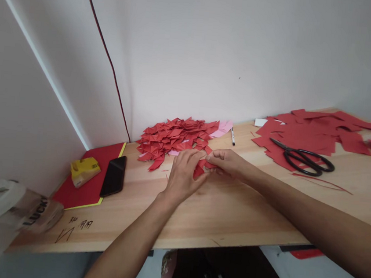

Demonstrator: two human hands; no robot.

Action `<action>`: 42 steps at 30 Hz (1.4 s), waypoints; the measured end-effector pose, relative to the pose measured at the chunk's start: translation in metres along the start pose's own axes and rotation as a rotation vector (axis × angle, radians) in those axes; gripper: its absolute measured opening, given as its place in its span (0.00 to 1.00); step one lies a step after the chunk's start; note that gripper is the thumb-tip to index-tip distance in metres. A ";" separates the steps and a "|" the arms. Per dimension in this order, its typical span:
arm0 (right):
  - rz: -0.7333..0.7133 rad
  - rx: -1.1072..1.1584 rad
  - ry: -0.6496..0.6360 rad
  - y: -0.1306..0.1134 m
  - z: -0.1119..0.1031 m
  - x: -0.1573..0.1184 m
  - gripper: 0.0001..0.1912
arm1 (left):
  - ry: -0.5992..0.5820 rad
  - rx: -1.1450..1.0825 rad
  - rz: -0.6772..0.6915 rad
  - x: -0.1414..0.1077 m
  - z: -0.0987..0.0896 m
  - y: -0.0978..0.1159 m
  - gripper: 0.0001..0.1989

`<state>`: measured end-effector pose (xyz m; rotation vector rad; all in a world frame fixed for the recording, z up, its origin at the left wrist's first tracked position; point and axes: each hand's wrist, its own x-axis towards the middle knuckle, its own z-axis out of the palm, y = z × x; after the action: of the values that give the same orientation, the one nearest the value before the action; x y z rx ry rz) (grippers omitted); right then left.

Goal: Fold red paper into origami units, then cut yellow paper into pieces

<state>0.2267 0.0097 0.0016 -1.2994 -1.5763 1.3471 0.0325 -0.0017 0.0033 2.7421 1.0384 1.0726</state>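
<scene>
I have a small piece of red paper [198, 168] between my hands, low over the table [230, 214], just on my side of a heap of folded red pieces [172, 137]. My right hand [225, 162] comes in from the side, thumb and forefinger closed together on the paper's right part; I judge this pinch gives fine control over a thin edge. My left hand [184, 170] arches over the other side, thumb parted from the fingers with red showing in the gap. That seems meant to steady the piece, but I cannot tell whether those fingertips press on it or only rest against it.

The paper's long axis seems to run sideways, from my left hand toward my right, slanting slightly away from me at the right. My fingers cover its ends, so I cannot say which way any tip points.

The scissors [289, 148] lie across the flat red sheets [318, 135] well to my right, blades aimed left and handles right, probably there to leave my working spot free. The phone [113, 176] lies well to the left, likely for the same reason, its long side running away from me.
</scene>
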 end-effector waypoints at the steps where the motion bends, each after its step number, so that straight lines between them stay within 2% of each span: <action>1: -0.002 -0.005 -0.014 0.000 0.000 0.000 0.20 | 0.010 0.016 0.003 0.000 0.001 -0.001 0.20; 4: -0.020 0.045 -0.064 0.001 0.000 -0.001 0.21 | 0.032 0.046 0.021 0.000 0.001 -0.003 0.14; 10: -0.042 0.184 -0.128 0.002 0.000 0.000 0.21 | 0.037 0.072 0.040 -0.001 0.001 -0.007 0.13; 17: -0.062 0.228 -0.075 -0.004 0.001 -0.002 0.24 | 0.112 0.116 0.058 -0.002 -0.003 -0.005 0.10; 21: -0.108 0.196 -0.026 -0.005 0.002 -0.003 0.22 | 0.153 0.229 0.118 -0.001 -0.005 0.001 0.13; 25: -0.119 0.197 -0.016 -0.005 0.002 -0.003 0.21 | 0.227 0.275 0.162 -0.001 -0.002 0.000 0.09; 33: -0.179 0.239 -0.077 -0.007 0.003 -0.006 0.19 | 0.301 0.173 0.090 -0.001 -0.004 0.001 0.06; 39: -0.228 0.139 -0.029 -0.011 0.005 -0.008 0.15 | 0.308 0.044 -0.018 0.000 -0.007 0.006 0.06; 42: -0.296 0.092 0.010 -0.010 0.007 -0.007 0.13 | 0.302 -0.008 -0.058 0.001 -0.005 0.006 0.06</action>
<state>0.2199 0.0013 0.0100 -0.9720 -1.6073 1.2088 0.0328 -0.0070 0.0090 2.5782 1.1327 1.5113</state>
